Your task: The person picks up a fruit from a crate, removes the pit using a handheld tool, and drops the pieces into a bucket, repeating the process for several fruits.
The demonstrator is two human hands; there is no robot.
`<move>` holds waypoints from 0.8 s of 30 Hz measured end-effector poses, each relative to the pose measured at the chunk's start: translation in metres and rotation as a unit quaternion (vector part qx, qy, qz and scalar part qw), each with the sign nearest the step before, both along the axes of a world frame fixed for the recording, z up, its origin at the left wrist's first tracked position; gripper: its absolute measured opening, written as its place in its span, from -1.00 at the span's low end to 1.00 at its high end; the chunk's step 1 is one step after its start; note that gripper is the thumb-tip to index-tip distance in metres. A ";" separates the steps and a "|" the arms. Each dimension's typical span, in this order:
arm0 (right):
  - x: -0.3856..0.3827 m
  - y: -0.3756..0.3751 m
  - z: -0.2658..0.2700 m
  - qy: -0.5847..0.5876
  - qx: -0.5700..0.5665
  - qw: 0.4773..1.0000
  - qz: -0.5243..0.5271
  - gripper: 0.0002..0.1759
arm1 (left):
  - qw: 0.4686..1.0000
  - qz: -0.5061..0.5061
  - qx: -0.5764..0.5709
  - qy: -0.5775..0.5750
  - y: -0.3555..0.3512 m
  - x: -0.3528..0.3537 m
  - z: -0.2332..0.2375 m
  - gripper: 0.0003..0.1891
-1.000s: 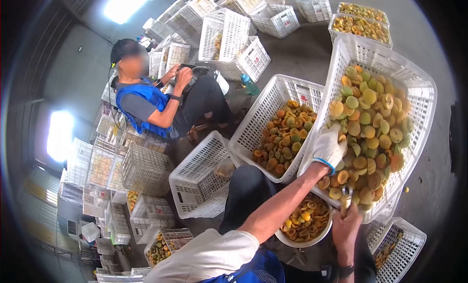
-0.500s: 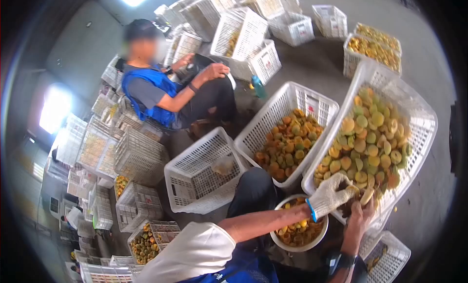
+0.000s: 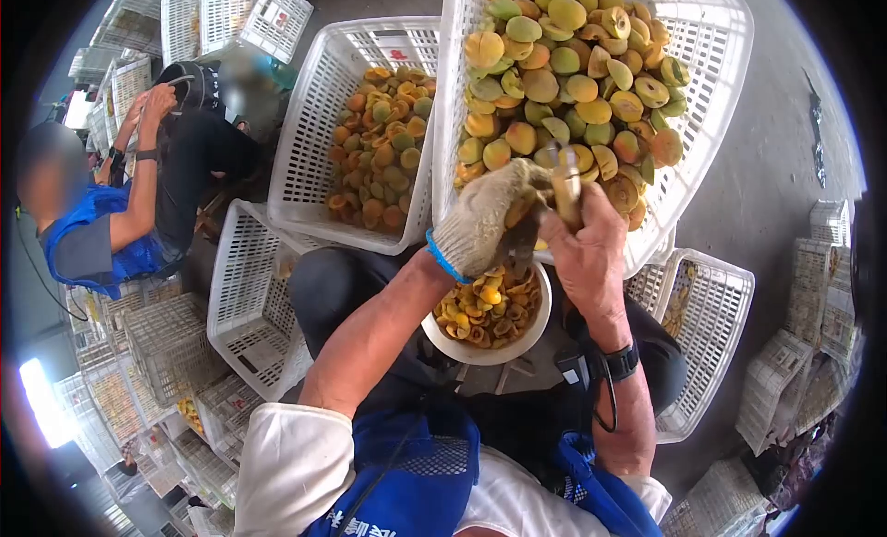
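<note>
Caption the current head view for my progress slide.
A gloved left hand close beside a bare right hand gripping a tool, near a white bowl of cut fruit.

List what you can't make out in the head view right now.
- Head view: whatever the white-gloved left hand grips; its fingers and blur hide it.
- Head view: the tip of the tan-handled tool in the bare right hand; blurred.
- Head view: the far end of the largest white plastic crate; cut off by the top edge.
- Head view: the bottom of the round white bowl; fruit covers it.
</note>
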State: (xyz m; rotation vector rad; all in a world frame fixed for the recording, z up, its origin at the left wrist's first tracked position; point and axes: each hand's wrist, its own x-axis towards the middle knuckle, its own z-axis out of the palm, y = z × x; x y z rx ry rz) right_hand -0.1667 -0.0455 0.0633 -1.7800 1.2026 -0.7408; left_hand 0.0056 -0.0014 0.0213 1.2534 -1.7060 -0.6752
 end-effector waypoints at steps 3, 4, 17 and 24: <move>-0.005 -0.001 0.008 -0.003 -0.008 1.000 -0.015 -0.69 | 0.686 0.069 0.266 0.674 -0.009 -0.001 0.007 -0.54; -0.006 0.002 0.009 0.011 -0.025 1.000 -0.004 -0.68 | 0.688 0.070 0.261 0.674 -0.009 0.002 0.008 -0.54; -0.001 0.033 -0.013 0.067 0.075 0.993 0.060 -0.75 | 0.700 0.089 0.220 0.674 -0.012 -0.012 0.003 -0.69; -0.002 0.031 -0.015 0.040 0.082 0.993 0.072 -0.74 | 0.707 0.006 0.207 0.676 -0.011 -0.020 -0.006 -0.62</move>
